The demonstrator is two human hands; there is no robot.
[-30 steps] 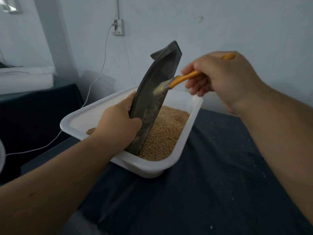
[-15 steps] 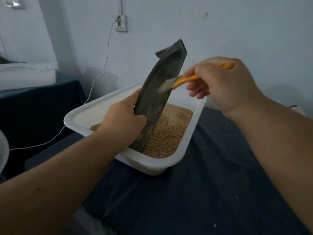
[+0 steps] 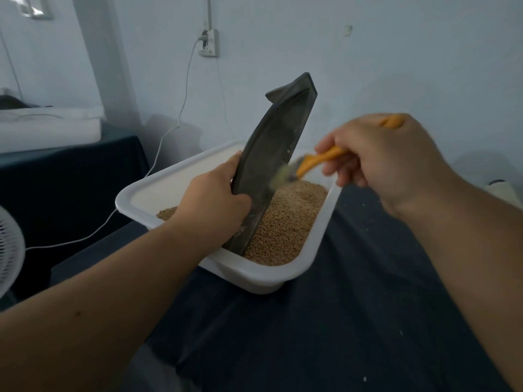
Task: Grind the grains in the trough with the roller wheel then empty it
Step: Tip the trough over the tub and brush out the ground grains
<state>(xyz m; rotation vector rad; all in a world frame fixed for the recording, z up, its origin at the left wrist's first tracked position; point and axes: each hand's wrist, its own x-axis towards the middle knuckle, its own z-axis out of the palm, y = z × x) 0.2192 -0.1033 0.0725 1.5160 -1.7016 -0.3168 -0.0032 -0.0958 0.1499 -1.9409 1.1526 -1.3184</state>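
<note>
Dark metal, the trough (image 3: 271, 162) stood on end in the white tub (image 3: 308, 258) of grain (image 3: 283, 222), gripped by the left hand (image 3: 215, 202); the right hand (image 3: 379, 159) clasped an orange brush (image 3: 308, 164). Hard sweeps could flick residue onto the cloth (image 3: 339, 321).

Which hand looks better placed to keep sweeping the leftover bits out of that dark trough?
The right hand. It holds the orange brush, its bristles at the trough. The left hand is gripping the trough, propped steeply in the white tub.
</note>
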